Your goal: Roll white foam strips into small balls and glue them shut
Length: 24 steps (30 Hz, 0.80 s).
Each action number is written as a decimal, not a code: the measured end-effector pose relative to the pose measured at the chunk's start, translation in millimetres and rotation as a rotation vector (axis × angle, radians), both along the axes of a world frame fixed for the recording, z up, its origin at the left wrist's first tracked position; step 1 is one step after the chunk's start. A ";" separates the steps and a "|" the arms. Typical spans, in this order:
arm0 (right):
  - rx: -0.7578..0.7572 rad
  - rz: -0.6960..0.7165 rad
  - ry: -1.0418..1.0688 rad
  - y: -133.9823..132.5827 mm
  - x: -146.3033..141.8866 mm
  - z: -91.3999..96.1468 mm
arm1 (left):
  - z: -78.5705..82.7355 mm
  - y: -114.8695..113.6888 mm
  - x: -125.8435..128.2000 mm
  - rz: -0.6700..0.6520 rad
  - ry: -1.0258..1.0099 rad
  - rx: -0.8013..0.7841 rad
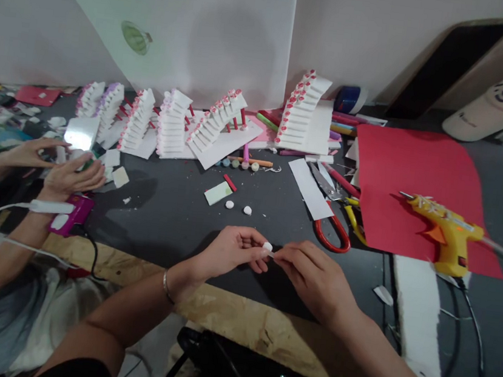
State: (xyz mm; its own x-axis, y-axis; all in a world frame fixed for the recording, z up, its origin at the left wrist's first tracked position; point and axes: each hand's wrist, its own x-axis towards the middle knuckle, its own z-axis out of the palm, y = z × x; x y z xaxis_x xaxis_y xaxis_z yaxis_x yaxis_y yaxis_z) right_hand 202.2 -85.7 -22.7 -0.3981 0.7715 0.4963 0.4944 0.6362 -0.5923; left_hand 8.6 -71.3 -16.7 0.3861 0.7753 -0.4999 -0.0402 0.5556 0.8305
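Note:
My left hand (231,252) and my right hand (309,276) meet above the front of the dark table sheet (175,216). Together they pinch a small white foam piece (268,248), fingers closed on it from both sides. Two more small white balls (238,207) lie on the sheet just beyond my hands, beside a pale green card scrap (217,193) and a short red stick (230,182).
White foam staircase models (172,122) line the back. A red paper sheet (411,190), a yellow glue gun (448,228) and red-handled scissors (328,213) lie at right. Another person's hands (64,168) work at left by a pink device (71,215) with a white cable.

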 end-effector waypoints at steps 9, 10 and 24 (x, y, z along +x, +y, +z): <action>-0.118 -0.010 0.066 -0.4 1.3 1.2 | -0.4 -1.3 0.6 -0.006 -0.017 0.005; -0.093 -0.012 0.043 -0.1 1.1 1.3 | -0.3 -1.1 0.0 -0.020 -0.007 0.006; -0.101 0.127 -0.003 -2.1 0.8 -10.1 | 8.7 5.1 -14.2 -0.285 0.074 -0.063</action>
